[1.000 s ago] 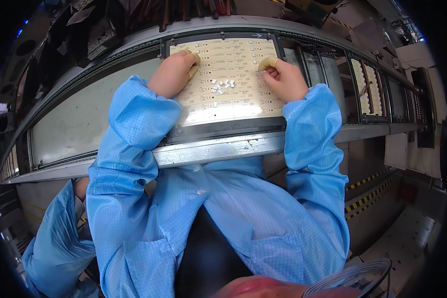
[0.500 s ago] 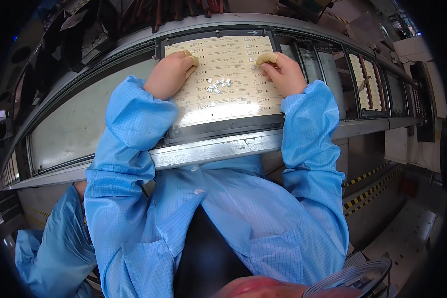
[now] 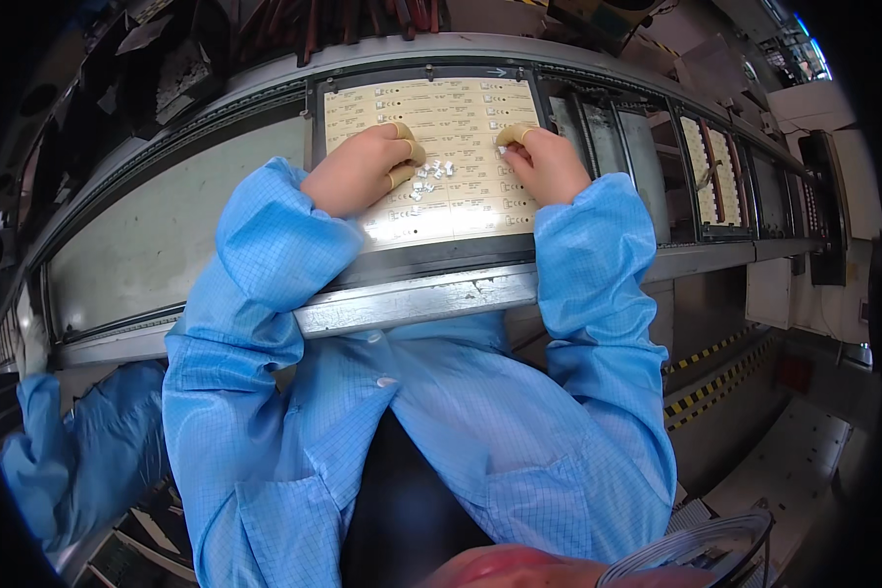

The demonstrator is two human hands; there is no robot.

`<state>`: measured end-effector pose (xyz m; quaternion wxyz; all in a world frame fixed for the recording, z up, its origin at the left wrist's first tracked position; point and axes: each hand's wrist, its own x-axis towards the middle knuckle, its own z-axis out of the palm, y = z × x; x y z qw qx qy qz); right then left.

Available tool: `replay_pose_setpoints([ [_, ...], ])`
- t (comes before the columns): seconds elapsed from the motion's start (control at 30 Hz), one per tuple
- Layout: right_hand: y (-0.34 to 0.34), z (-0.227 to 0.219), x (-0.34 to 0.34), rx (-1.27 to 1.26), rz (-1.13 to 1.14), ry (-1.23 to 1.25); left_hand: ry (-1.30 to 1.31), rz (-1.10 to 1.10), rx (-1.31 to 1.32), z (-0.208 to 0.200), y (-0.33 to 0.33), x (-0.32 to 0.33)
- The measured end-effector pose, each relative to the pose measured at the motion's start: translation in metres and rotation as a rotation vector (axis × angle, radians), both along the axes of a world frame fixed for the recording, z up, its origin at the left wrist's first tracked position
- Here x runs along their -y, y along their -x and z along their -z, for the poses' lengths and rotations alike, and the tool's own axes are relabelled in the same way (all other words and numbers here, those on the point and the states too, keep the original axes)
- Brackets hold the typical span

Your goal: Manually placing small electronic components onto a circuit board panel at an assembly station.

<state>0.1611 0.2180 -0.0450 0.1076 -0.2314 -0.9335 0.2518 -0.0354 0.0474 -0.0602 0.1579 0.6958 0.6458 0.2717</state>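
A cream-coloured printed panel (image 3: 470,218) lies in a dark frame (image 3: 431,253) on the rail line before me. Small white block-shaped parts (image 3: 427,182) are heaped loosely near its middle. My left hand (image 3: 365,169), yellowish finger cots on its fingertips, is closed at the heap's left edge; what its fingertips hold is hidden. My right hand (image 3: 546,165), also with finger cots, pinches over the panel's right side. A small white part (image 3: 503,151) shows at its fingertips. Single white parts (image 3: 493,113) sit in a column up the right side.
A metal rail (image 3: 421,302) runs along my side of the line. Farther right is another frame with cream boards (image 3: 712,176). Dark bins (image 3: 181,73) stand beyond at the left. Another person's blue sleeve (image 3: 108,441) shows at lower left.
My left hand has moved right and nearer to me, from the panel's upper left to the heap. My right hand has shifted slightly nearer. The other person's arm has moved at lower left.
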Motion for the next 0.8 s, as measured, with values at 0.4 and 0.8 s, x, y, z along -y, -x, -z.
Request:
replay_pose_setpoints([
  [0.4, 0.001, -0.002, 0.004, 0.110, -0.067, -0.235, -0.044, -0.232, 0.041, -0.007, 0.011, 0.007],
  [0.8, 0.019, -0.002, 0.044, -0.044, -0.194, -0.134, -0.038, -0.317, 0.013, -0.010, 0.017, 0.007],
])
